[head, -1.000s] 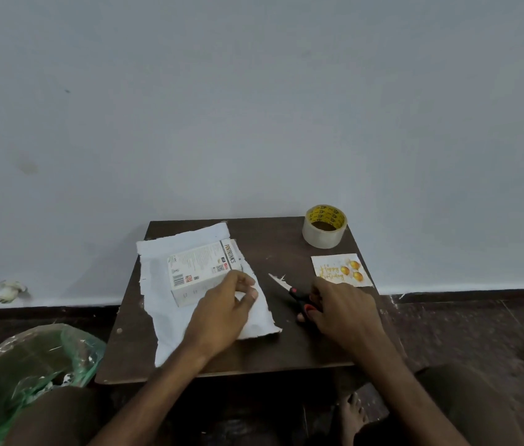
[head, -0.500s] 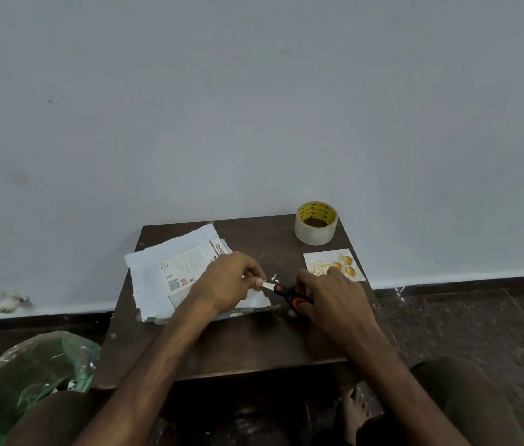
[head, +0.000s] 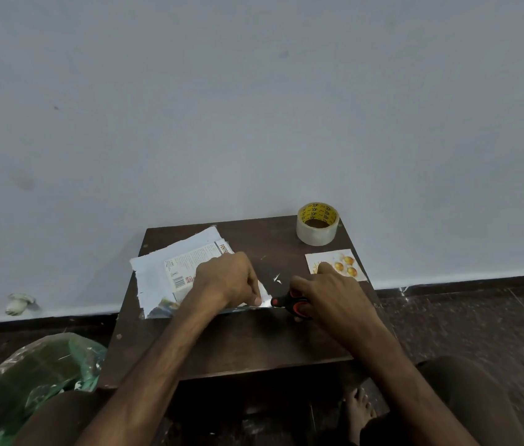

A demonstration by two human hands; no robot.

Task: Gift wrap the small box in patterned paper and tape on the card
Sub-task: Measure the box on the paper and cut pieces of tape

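A small white printed box [head: 186, 268] lies on a sheet of wrapping paper [head: 151, 278], white side up, on a dark wooden table [head: 254, 346]. My left hand [head: 228, 278] holds the paper's near-right edge pinched between curled fingers. My right hand [head: 328, 297] grips black and red scissors [head: 289, 305], their blades at that paper edge beside my left fingers. A greeting card with gold balloons [head: 337, 265] lies at the table's right, partly hidden by my right hand. A roll of clear tape [head: 317, 224] stands at the back right corner.
A green plastic bag [head: 35, 378] sits on the floor at the left. A small white object [head: 19, 304] lies by the wall. Small paper scraps [head: 276, 279] lie on the table. My knees and a bare foot [head: 360, 410] are under the table's near edge.
My left hand has folded the paper's near part up and pinched its right edge. My right hand has brought the scissors left to that edge.
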